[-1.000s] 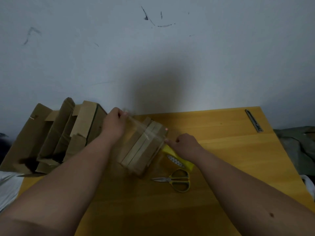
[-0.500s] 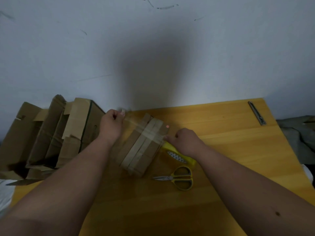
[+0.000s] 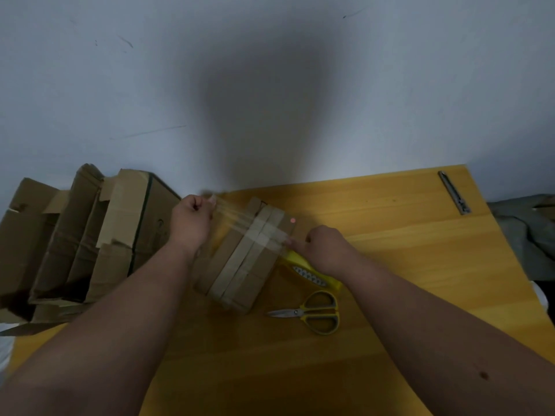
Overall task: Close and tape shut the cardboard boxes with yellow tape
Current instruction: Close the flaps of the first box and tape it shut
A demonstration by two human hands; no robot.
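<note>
A small closed cardboard box [image 3: 240, 265] lies on the yellow wooden table [image 3: 390, 250], with tape strips running along its top. My left hand [image 3: 190, 220] pinches the end of a translucent tape strip [image 3: 240, 225] stretched across the box's far end. My right hand [image 3: 326, 246] presses a finger on the strip at the box's right edge. A yellow tape dispenser [image 3: 312, 273] lies partly under my right hand.
Yellow-handled scissors [image 3: 313, 312] lie on the table just right of the box. Several opened cardboard boxes [image 3: 90, 235] are stacked at the left edge against the wall. A metal utility knife [image 3: 455, 192] rests at the table's far right corner. Grey cloth [image 3: 528, 232] lies beyond the right edge.
The tape strip has been pulled tighter and lower across the box. My left hand has shifted slightly left. The view has tilted downward.
</note>
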